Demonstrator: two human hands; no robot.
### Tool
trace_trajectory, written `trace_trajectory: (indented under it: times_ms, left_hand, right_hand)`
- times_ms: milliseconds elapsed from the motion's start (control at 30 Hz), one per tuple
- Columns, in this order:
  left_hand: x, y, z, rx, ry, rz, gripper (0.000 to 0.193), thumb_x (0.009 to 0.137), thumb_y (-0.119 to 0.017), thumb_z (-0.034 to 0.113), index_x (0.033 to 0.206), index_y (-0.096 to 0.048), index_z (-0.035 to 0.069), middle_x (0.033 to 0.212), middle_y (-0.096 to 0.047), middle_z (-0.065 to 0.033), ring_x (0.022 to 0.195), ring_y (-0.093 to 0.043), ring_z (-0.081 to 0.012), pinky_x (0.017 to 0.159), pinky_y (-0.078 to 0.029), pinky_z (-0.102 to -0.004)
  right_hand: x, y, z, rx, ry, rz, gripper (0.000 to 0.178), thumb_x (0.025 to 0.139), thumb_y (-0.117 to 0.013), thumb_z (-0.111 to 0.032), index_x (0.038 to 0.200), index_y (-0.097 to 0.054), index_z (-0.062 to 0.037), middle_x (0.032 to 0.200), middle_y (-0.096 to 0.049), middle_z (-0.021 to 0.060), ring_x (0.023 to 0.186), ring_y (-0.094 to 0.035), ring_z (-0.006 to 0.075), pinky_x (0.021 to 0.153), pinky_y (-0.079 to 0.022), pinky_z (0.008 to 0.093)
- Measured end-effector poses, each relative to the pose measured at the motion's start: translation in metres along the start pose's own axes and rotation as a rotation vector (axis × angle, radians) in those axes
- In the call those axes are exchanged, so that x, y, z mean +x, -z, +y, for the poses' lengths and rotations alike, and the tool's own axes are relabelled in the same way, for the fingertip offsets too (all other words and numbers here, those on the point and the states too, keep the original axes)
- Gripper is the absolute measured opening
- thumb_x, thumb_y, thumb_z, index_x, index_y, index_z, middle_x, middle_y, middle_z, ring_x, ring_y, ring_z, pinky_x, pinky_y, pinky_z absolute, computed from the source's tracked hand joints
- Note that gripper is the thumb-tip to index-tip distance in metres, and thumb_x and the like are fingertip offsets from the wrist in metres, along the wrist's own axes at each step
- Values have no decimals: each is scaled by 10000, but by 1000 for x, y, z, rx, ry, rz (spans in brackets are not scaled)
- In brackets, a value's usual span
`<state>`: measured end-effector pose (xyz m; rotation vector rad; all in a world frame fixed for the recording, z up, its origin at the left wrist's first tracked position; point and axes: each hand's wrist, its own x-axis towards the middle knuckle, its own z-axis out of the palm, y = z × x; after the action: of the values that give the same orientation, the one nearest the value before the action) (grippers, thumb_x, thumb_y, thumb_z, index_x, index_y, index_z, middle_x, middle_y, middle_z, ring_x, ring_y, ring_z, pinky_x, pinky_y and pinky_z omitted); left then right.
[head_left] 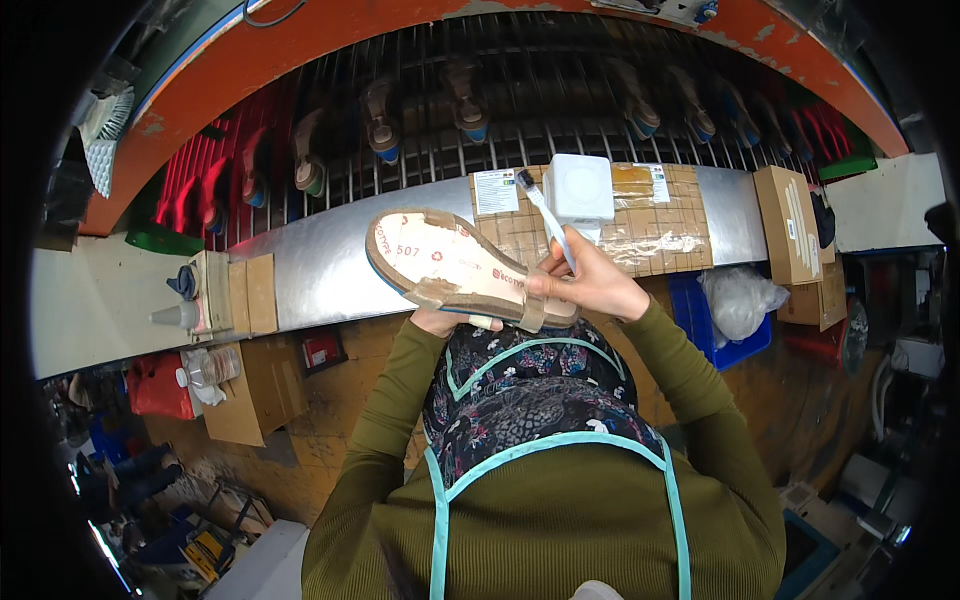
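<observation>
A shoe (450,260) is held bottom up over the near edge of the bench. Its pale insole board carries red print, with brown material turned over the rim. My left hand (440,322) grips it from below; most of those fingers are hidden under the shoe. In my right hand (598,282) is a white-handled brush (546,212), its dark bristles pointing up and away from the shoe. The right thumb and fingertips also touch the narrower end of the shoe. Just beyond the brush stands a white square container (580,188).
Tape-covered cardboard (660,235) lies on the metal bench top (320,265). Behind it, several shoes (383,125) rest on a rack of metal rods (545,130). A cardboard box (788,225) stands at the right; a blue bin (735,340) with a plastic bag sits below.
</observation>
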<state>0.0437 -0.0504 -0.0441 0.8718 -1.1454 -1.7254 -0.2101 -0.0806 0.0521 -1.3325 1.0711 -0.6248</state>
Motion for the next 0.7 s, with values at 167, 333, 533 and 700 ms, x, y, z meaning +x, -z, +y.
trace_trajectory:
  times_ms: [167, 333, 533, 700]
  left_hand:
    - [0, -1, 10, -140, 152, 39, 780, 581, -840, -105, 1294, -560, 36, 1252, -624, -83, 1139, -603, -222, 929, -552, -371]
    - [-15, -15, 35, -323, -110, 78, 1054, 618, -918, 298, 1471, -345, 64, 1397, -507, -118, 1271, -509, -300, 1076, -442, -471]
    - [14, -39, 108, -259, -484, 76, 1402, 501, -874, 665, 1552, -152, 82, 1460, -407, -252, 1352, -420, -372, 1135, -315, -579]
    - [24, -45, 129, -45, -726, 207, 1279, 606, -863, 605, 1560, -143, 150, 1525, -289, -283, 1422, -306, -377, 1160, -263, -561]
  right_hand:
    - [-1, -14, -2, -378, 213, 144, 613, 788, -786, -523, 919, -448, -28, 805, -553, 106, 726, -558, 203, 672, -493, 351]
    - [-18, 36, 13, -357, 261, 428, 329, 1049, -445, -277, 1070, -608, 8, 910, -585, 80, 781, -517, 156, 691, -421, 279]
    - [-56, 48, 109, -509, -46, 728, 163, 907, -668, -253, 850, -701, -104, 744, -608, 35, 633, -527, 222, 723, -333, 379]
    - [-40, 46, 133, -862, 26, 792, 74, 809, -753, -243, 836, -736, -176, 776, -640, -8, 735, -581, 207, 793, -274, 403]
